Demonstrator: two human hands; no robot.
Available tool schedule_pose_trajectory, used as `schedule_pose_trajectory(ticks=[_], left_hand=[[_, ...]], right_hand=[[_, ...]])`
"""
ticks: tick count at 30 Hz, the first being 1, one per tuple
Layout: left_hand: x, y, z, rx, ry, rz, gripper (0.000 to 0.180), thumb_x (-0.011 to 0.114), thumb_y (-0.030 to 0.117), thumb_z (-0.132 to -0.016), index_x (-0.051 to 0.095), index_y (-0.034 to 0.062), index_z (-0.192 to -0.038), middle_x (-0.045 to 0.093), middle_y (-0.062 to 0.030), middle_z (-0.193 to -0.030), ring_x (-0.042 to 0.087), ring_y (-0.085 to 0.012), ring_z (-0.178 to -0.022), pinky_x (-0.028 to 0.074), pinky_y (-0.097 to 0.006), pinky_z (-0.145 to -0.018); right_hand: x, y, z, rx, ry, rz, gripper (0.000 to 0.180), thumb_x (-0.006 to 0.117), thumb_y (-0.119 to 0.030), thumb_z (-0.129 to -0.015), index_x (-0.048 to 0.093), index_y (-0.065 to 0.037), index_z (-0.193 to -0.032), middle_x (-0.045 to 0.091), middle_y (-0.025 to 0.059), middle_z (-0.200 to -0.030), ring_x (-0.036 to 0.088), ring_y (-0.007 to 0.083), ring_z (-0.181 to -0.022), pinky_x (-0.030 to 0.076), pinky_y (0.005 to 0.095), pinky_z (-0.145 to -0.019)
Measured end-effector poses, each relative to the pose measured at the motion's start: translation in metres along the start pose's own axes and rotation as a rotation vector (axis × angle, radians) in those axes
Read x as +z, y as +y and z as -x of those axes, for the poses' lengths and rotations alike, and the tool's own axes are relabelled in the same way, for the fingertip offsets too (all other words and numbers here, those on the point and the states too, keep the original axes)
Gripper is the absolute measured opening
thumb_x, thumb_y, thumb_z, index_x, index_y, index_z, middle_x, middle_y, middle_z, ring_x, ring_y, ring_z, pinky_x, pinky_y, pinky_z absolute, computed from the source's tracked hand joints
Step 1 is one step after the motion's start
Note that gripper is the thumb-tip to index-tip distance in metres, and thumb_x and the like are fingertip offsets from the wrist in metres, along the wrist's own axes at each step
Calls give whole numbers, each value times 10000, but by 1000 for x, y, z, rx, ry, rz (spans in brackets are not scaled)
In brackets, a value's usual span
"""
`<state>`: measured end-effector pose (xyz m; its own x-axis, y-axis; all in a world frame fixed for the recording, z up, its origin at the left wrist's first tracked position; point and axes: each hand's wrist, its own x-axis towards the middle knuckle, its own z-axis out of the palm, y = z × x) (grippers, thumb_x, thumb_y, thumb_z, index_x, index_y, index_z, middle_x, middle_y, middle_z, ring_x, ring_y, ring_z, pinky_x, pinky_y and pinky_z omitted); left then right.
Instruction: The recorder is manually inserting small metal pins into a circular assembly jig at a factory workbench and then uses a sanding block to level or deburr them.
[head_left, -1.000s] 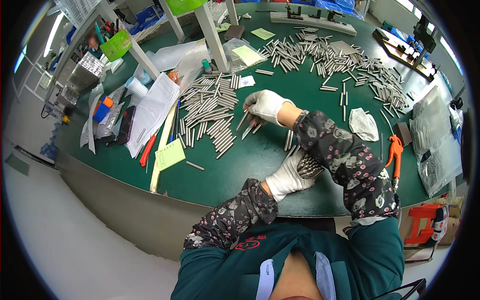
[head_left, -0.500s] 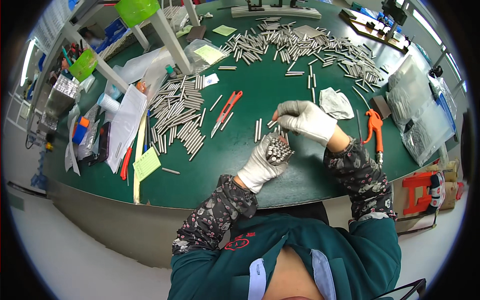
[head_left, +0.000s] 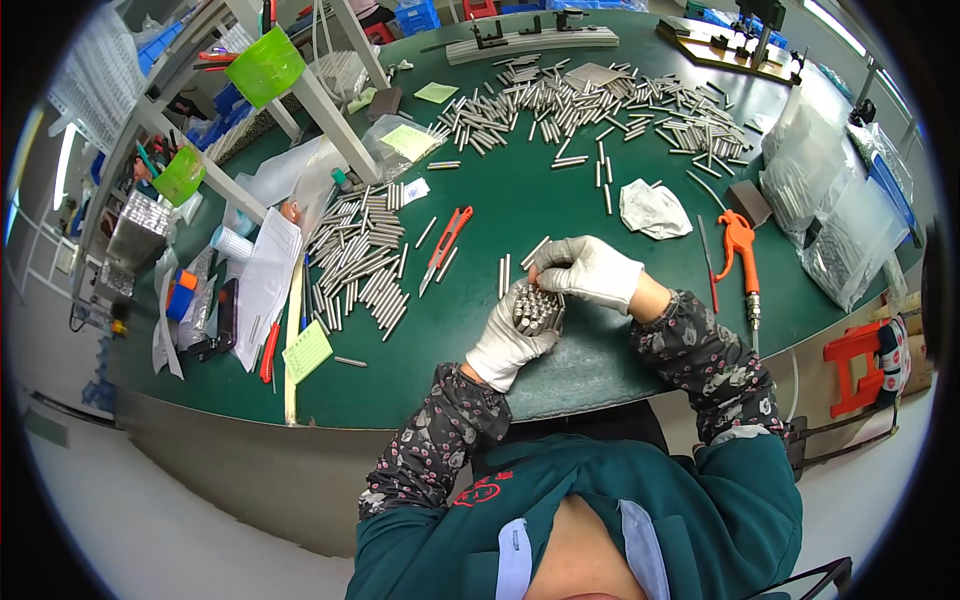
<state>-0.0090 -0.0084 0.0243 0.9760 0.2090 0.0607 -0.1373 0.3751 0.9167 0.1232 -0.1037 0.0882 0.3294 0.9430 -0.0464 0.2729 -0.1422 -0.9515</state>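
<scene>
My left hand [head_left: 502, 345], in a white glove with bare fingertips, is wrapped round a bundle of short metal pins [head_left: 536, 310] whose round ends face up. Close against the far side of that bundle is my right hand [head_left: 592, 272], gloved the same way. Its thumb and fingers are pinched together, and what lies between them is too small to make out. Just beyond the hands, a few loose metal pins [head_left: 504, 275] rest on the green table [head_left: 450, 350].
Pins lie in a wide heap [head_left: 570, 105] at the back and another pile [head_left: 360, 250] at left. An orange-red cutter knife [head_left: 447, 248] sits between pile and hands. To the right are a crumpled white cloth [head_left: 655, 210], an orange air gun [head_left: 738, 245] and clear plastic bags [head_left: 835, 245].
My right hand has come down and closer to the bundle in my left hand. The whole view has shifted slightly; the piles on the table look unchanged.
</scene>
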Motion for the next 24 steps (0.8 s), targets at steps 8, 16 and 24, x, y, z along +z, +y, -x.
schedule_pose_trajectory(ticks=[8,16,24], left_hand=[[1,2,0,-3,31,-33,611,628,-50,-602,372,53,-1148,506,-4,-985,512,-92,-875,434,-229,-769],[-2,-1,1,16,8,-76,606,626,-40,-604,376,57,-1147,511,-8,-976,515,-92,-865,439,-224,-754],[-5,-9,0,48,6,-205,629,632,-30,-598,371,58,-1163,503,-13,-994,501,-88,-883,424,-215,-766]], right_hand=[[-1,0,0,3,-4,33,135,560,-88,-728,605,-8,-827,581,52,-853,525,116,-802,417,231,-756],[-2,0,3,1,-5,6,132,548,-99,-737,608,-22,-826,582,25,-808,516,92,-763,417,220,-721],[-1,4,10,35,-16,-134,164,550,-95,-738,589,-26,-881,579,11,-812,512,80,-754,414,205,-700]])
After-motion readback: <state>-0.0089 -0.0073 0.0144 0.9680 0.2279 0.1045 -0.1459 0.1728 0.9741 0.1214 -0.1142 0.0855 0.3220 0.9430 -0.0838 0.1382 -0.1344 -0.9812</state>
